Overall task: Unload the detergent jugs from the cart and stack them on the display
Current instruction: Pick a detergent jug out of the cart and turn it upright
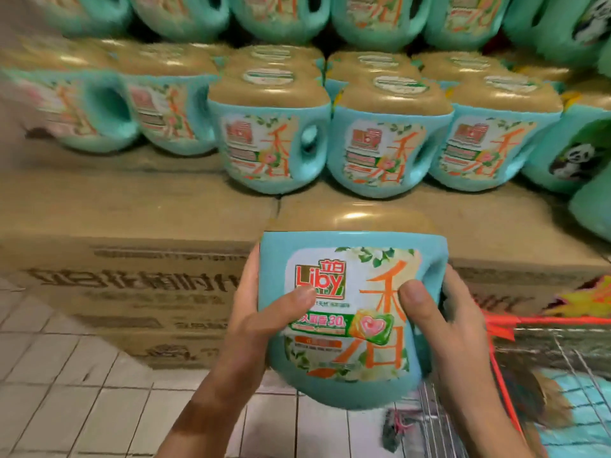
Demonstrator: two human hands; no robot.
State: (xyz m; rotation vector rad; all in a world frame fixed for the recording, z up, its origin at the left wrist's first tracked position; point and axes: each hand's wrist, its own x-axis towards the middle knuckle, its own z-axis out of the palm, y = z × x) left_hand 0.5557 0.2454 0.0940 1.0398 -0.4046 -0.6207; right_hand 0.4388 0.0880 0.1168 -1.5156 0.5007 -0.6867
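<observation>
A teal detergent jug [334, 328] is held in the air between both hands, label toward the camera, just in front of the cardboard boxes [132, 209] and left of the wire cart [545, 355]. The left hand [251, 315] grips its left side, thumb laid across the label. The right hand [463, 328] grips the handle side (thumb on the label's edge). The other fingers [458, 284] curl behind the jug, mostly hidden. More jugs [271, 143] stand in rows on the boxes.
</observation>
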